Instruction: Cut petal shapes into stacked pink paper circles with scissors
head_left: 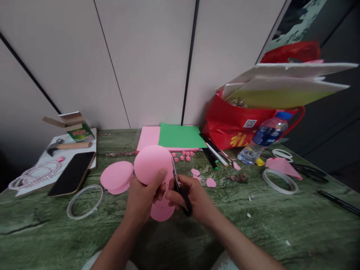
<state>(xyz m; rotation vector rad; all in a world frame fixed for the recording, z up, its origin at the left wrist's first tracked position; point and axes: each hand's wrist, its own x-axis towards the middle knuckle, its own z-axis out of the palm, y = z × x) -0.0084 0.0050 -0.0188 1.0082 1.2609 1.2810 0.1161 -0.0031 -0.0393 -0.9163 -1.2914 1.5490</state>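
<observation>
Between thumb and fingers, my left hand [146, 193] grips a round pink paper disc [153, 163], held up above the table. My right hand [194, 195] is closed around the black handles of a pair of scissors [184, 198], whose blades stand upright at the disc's right edge. Below both hands lies another pink paper piece [163, 212], partly covered by the fingers. To the left of my left hand sits a small stack of pink paper discs [116, 176]. Several tiny pink rolled pieces [185, 155] and pink paper scraps [210, 182] lie beyond my right hand.
Green and pink paper sheets [181, 135] lie at the back, beside pens [216, 153]. A red bag [225, 120] and a water bottle [264, 137] stand right, near a tape roll [279, 182]. Left are another tape roll [84, 202], a phone [73, 174] and a hammer [70, 146].
</observation>
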